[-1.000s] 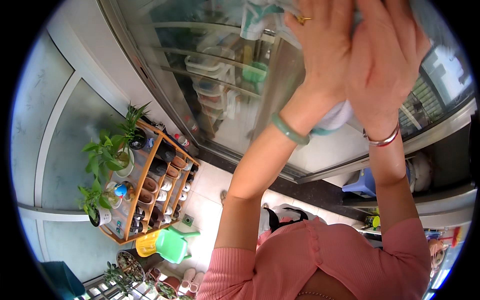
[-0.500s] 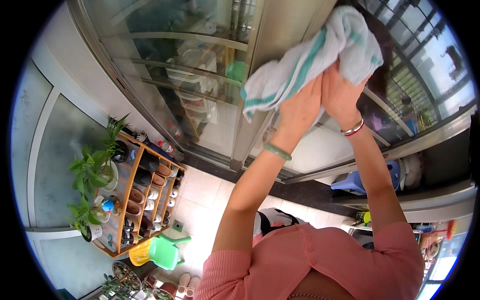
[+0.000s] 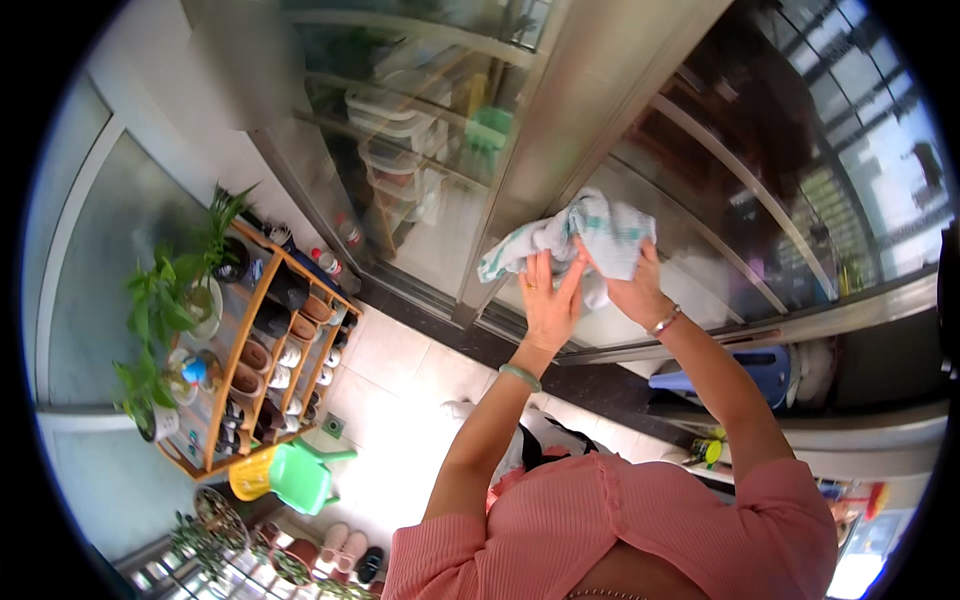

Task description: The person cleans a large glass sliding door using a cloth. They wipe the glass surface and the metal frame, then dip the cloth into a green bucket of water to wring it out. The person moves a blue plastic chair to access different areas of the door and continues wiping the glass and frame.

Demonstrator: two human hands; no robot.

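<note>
At the far left, potted green plants (image 3: 165, 300) are seen on and beside a wooden shoe rack (image 3: 262, 345), whose shelves are filled with pairs of shoes. Below the rack, a green plastic chair (image 3: 305, 476) and a yellow one (image 3: 250, 477) are set on the pale tiled floor (image 3: 400, 400), and more shoes (image 3: 345, 550) are lined up near the lower edge.

Further right, a tall glass door (image 3: 420, 180) with a metal frame (image 3: 590, 130) is seen, and stacked plastic containers and shelves are visible through the pane.

In the middle, the left hand (image 3: 550, 300) is raised with its fingers spread and laid flat against the lower edge of a white cloth with teal stripes (image 3: 580, 240); nothing is clenched in it, and the cloth is only touched by the fingertips. A green bangle (image 3: 520, 377) is worn on that wrist. The cloth is bunched and pressed against the glass just right of the metal frame, above both hands.

Just to the right, the cloth is gripped by the right hand (image 3: 630, 285), its fingers closed into the bunched fabric. A thin bracelet (image 3: 664, 322) is worn on that wrist. Both forearms are extended from pink ribbed sleeves (image 3: 640, 520) at the lower edge.

At the right, a blue plastic stool (image 3: 755, 365) is seen behind the lower glass, well apart from the hands.
</note>
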